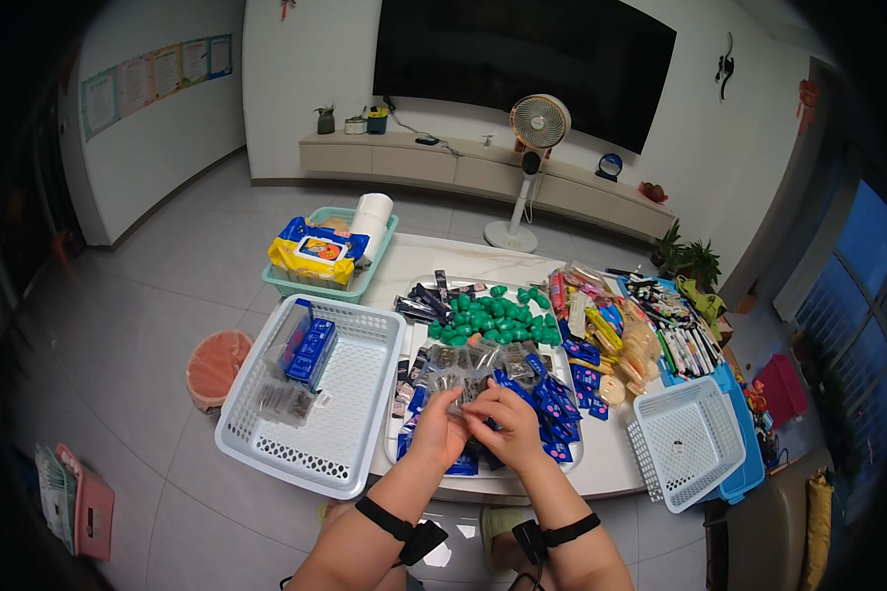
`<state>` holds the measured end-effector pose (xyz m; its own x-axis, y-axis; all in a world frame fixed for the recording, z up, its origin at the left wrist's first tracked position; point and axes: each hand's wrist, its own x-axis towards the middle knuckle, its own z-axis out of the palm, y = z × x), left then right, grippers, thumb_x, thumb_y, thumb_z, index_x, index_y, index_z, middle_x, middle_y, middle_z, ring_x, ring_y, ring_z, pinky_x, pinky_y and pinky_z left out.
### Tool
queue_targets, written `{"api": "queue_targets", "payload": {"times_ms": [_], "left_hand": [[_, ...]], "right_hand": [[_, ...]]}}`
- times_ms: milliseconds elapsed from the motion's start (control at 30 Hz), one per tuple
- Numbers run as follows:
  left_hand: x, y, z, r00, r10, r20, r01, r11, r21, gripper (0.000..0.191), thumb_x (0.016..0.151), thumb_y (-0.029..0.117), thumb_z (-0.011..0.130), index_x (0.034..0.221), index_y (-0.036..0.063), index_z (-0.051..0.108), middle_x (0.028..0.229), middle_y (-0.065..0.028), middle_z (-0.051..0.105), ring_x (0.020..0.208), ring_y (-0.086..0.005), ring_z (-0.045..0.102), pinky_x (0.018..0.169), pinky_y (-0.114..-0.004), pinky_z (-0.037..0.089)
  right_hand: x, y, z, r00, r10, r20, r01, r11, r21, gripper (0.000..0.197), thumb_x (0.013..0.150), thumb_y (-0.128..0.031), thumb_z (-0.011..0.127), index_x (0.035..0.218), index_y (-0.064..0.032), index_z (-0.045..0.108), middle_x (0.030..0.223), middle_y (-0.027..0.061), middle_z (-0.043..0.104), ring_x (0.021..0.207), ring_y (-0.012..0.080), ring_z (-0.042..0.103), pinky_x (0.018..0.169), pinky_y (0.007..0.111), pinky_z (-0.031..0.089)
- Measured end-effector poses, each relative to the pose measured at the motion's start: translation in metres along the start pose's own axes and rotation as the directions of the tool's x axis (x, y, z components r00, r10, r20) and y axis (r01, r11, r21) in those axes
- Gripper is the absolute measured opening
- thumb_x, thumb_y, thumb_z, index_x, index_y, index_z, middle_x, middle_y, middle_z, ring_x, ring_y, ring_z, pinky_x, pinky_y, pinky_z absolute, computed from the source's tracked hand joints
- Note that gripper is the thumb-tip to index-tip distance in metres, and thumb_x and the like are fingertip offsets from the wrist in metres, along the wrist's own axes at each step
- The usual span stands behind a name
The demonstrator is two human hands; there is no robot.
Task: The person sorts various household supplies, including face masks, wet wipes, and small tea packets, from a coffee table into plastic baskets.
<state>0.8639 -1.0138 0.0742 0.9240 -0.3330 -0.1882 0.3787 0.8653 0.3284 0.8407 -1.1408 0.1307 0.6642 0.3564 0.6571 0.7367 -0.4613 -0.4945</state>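
Both my hands meet over a white tray (415,336) on the table. Between my left hand (440,436) and my right hand (508,428) is a small clear packet (449,380) with dark contents, held by the fingers of both. More clear packets (517,362) lie just beyond my fingertips. Around my right hand are piled blue sachets (554,406), and some reach under my wrists. Small green wrapped pieces (495,321) fill the tray's far part, with dark stick packets (423,304) at its far left corner. My fingers hide part of the held packet.
Left of the tray stands a white perforated basket (366,414) with a blue box (312,353) and clear packets (284,402). Behind it, a green basket (272,282) holds wipes (318,255). Rightward are packaged snacks (602,325), pens (687,351) and another white basket (684,443).
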Motion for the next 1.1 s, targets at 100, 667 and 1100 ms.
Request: {"api": "queue_targets", "payload": {"times_ms": [100, 667, 1100], "left_hand": [[0.008, -0.007, -0.008, 1.0, 0.02, -0.008, -0.02, 0.999, -0.036, 0.036, 0.087, 0.009, 0.052, 0.12, 0.0004, 0.043, 0.116, -0.0175, 0.053, 0.106, -0.0299, 0.055, 0.094, -0.044, 0.046], [0.005, -0.023, -0.006, 0.796, 0.504, 0.334, -0.411, 0.045, 0.911, 0.049, 0.078, 0.011, 0.063, 0.121, -0.0034, 0.047, 0.109, -0.021, 0.059, 0.1, -0.0317, 0.06, 0.087, -0.038, 0.047], [-0.005, -0.017, 0.008, 0.875, 0.294, 0.383, -0.422, 0.08, 0.903, 0.045, 0.08, 0.011, 0.063, 0.122, 0.0026, 0.049, 0.109, -0.0125, 0.062, 0.1, -0.0207, 0.061, 0.085, -0.032, 0.047]], "right_hand": [[-0.004, 0.009, -0.001, 0.987, 0.136, -0.09, -0.135, 0.991, 0.018, 0.016, 0.071, -0.004, 0.069, 0.086, -0.0076, 0.066, 0.086, 0.0065, 0.059, 0.082, 0.0263, 0.06, 0.084, 0.038, 0.049], [-0.01, 0.028, 0.027, 0.805, 0.592, -0.045, -0.464, 0.676, 0.573, 0.069, 0.079, -0.014, 0.074, 0.134, 0.0034, 0.037, 0.125, 0.0156, 0.048, 0.112, 0.0199, 0.051, 0.094, 0.031, 0.043], [0.002, 0.002, 0.01, 0.926, 0.342, -0.159, -0.3, 0.923, 0.24, 0.022, 0.072, -0.011, 0.071, 0.093, -0.0056, 0.067, 0.111, 0.0128, 0.058, 0.104, 0.0261, 0.057, 0.09, 0.034, 0.044]]}}
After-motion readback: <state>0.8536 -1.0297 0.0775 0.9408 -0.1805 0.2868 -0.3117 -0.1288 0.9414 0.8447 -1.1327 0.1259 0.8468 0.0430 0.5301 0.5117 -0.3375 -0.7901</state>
